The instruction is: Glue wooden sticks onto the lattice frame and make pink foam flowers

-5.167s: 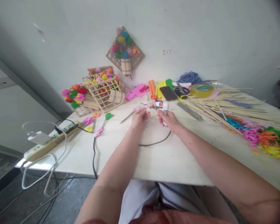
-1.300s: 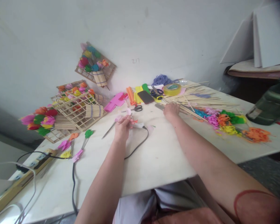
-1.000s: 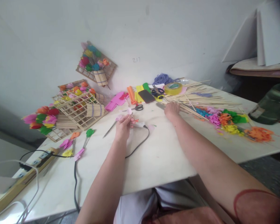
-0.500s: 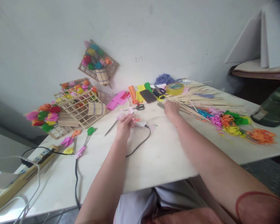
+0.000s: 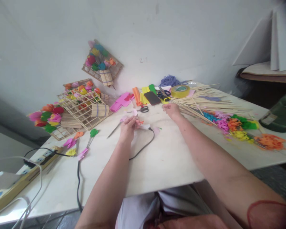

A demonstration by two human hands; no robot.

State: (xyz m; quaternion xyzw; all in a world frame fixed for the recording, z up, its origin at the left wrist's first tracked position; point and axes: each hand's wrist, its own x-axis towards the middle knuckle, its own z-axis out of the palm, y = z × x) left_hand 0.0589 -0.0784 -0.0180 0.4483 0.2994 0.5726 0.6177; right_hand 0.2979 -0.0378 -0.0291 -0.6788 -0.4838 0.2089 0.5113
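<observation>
A power strip (image 5: 16, 189) runs along the left edge of the tabletop (image 5: 171, 165). Loose paper petals (image 5: 70, 143) lie to its right, with flower-filled lattice frames (image 5: 79, 109) behind them toward the far left corner. Near the middle, the left hand (image 5: 128, 126) grasps a small piece mostly hidden by its fingers; a pale pink petal (image 5: 134, 112) shows just beyond the fingertips. Just beside it lie a white corded tool (image 5: 145, 126) and scissors (image 5: 144, 109). A phone (image 5: 152, 98) sits toward the far edge. The right hand (image 5: 173, 112) has its fingers curled near the sticks (image 5: 205, 103); whether it grips anything cannot be told. Curly paper strips (image 5: 271, 141) and a green bottle (image 5: 280, 111) stand toward the right edge.
</observation>
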